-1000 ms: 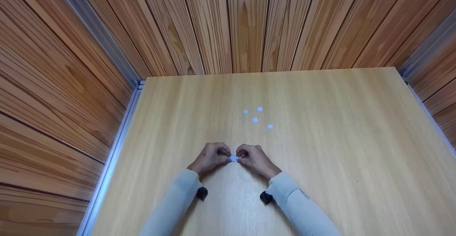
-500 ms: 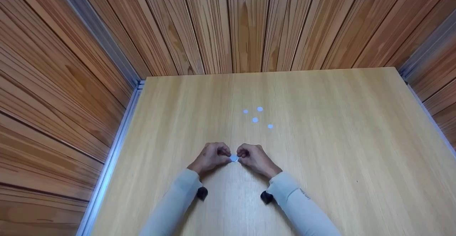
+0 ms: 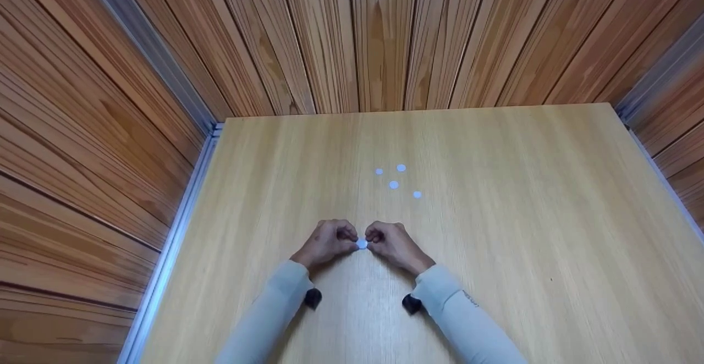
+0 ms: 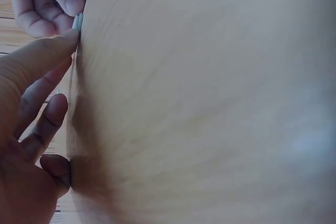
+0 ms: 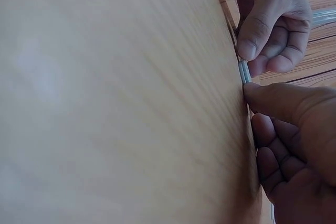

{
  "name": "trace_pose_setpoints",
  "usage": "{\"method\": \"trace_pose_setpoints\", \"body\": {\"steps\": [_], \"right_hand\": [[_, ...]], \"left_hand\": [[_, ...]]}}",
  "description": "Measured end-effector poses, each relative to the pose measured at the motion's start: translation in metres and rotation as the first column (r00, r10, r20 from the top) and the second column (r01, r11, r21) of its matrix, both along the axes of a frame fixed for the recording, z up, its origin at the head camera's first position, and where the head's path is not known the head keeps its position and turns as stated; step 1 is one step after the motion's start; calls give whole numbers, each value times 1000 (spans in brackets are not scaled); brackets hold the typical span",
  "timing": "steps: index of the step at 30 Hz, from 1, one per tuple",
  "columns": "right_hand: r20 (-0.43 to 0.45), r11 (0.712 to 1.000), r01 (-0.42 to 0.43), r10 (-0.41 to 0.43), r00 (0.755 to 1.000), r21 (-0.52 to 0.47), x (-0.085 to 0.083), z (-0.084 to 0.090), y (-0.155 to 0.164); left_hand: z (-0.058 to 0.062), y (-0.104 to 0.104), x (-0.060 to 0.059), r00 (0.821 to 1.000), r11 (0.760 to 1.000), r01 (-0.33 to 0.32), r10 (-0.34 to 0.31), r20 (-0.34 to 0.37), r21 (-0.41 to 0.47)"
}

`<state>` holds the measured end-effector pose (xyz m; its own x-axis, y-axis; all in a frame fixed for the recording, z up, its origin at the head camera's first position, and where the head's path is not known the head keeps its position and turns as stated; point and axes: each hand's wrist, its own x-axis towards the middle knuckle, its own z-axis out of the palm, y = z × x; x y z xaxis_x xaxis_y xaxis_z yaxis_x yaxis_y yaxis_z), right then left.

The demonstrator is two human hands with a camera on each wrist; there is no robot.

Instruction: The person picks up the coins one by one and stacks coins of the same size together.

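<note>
Pale blue discs [image 3: 394, 185] lie on a light wood-grain table [image 3: 522, 215].

Head overhead; wrists close, table-level.

The small pale disc [image 3: 361, 243] pinched between the left hand [image 3: 328, 241] and the right hand [image 3: 391, 243] is mostly covered by fingertips in the head view; its face and material are too small to tell; in both wrist views it shows only edge-on as a thin sliver [image 4: 78, 21] [image 5: 244, 72]; whether it is one piece or two stacked cannot be told; the four small discs [image 3: 394, 185] farther up the table [image 3: 522, 199] are mere dots; the wrist views blur the table surface; both forearms run off the bottom edge.
</note>
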<state>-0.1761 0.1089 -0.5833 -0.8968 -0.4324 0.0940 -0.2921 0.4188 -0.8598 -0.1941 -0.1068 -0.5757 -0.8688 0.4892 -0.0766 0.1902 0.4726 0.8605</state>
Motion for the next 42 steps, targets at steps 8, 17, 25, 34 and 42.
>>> {"method": "trace_pose_setpoints", "body": {"steps": [8,17,25,34,42], "right_hand": [[-12,1000,-12,12,1000,-7,0,2,0],[3,1000,2,-2,1000,0,0,3,-1],[10,1000,0,0,1000,3,0,3,-1],[-3,1000,-12,12,1000,-11,0,2,0],[-1,1000,-1,1,1000,3,1,2,-1]], "left_hand": [[0,0,0,1000,1000,6,-5,-26,5],[2,1,1,999,999,-2,0,-52,-48],[3,3,1,1000,998,-10,8,-19,-67],[1,4,0,1000,998,-7,6,-12,-57],[1,5,1,1000,998,-8,7,-9,-62]]}}
